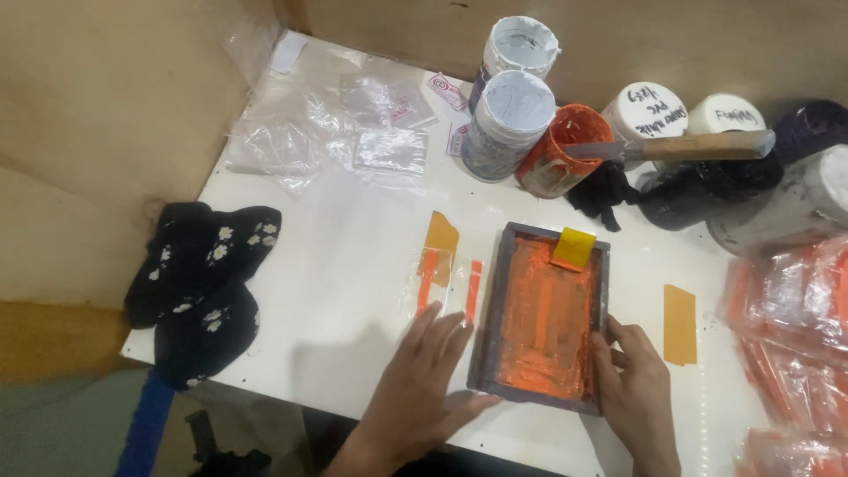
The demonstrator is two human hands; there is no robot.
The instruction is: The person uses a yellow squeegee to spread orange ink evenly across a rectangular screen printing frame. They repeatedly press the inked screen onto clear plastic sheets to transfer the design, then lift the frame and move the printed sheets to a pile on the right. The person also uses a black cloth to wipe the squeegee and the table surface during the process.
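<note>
The stiff, light-looking printing frame [541, 318], smeared with wet orange ink and likely slippery inside, lies on the white table [353, 265], best gripped by its bare edges, where the left hand [424, 380] rests flat and spread beside its left edge and the right hand [634, 384] curls against its right edge.

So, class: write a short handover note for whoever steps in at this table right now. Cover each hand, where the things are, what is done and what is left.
Left hand: open, flat on the table, thumb at the near left corner of the printing frame.
Right hand: fingers on the frame's right edge.
Frame: flat on the white table, screen coated with orange ink, yellow scraper at its far end.
Done: a clear bag with orange stripes lies left of the frame.
Left: clear bags at the far left are unprinted; open orange ink tub holds a knife.
</note>
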